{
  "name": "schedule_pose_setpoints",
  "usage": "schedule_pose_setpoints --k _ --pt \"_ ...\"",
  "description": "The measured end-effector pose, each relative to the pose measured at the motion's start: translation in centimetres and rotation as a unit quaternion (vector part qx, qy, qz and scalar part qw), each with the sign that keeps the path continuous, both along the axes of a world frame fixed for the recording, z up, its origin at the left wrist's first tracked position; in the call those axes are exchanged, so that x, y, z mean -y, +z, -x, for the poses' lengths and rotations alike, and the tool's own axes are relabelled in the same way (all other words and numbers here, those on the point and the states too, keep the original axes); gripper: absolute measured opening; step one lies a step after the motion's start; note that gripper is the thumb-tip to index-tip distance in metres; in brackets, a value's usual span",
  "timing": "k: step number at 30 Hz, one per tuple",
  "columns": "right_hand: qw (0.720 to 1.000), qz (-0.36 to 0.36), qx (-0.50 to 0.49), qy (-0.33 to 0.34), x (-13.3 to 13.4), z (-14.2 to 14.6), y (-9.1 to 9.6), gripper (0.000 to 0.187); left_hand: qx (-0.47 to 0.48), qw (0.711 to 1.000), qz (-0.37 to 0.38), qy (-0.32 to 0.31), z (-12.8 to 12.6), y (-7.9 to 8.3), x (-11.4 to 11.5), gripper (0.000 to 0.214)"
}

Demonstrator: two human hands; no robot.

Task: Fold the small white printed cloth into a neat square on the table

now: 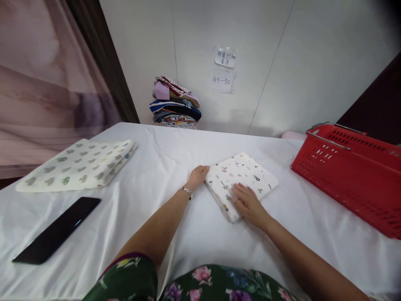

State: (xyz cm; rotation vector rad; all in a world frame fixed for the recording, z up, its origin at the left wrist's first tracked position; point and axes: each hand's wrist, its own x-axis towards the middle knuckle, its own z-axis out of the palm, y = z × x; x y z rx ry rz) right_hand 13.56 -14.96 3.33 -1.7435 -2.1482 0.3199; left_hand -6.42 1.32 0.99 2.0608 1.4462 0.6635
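A small folded white cloth with little coloured prints lies on the white table cover. My right hand rests flat on its near corner, fingers stretched out. My left hand touches the cloth's left edge, fingers together and laid flat; a bracelet is on that wrist.
A larger folded cloth with grey and green shapes lies at the left. A black phone lies near the front left. A red plastic basket stands at the right. A stack of folded fabrics sits against the back wall.
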Motion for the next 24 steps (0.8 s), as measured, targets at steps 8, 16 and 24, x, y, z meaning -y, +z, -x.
schedule_pose_setpoints --k 8,16,24 --pt "0.994 -0.102 0.027 0.02 1.4 3.9 0.1 0.033 0.187 0.98 0.02 0.064 1.6 -1.2 1.3 0.029" --pt "0.988 -0.119 0.1 0.008 2.2 5.3 -1.9 0.043 0.175 0.983 -0.02 0.058 1.4 -1.6 1.5 0.025" --pt "0.975 -0.168 0.143 0.013 2.5 5.6 -2.9 0.043 0.145 0.986 -0.039 0.066 1.3 -1.8 1.1 0.023"
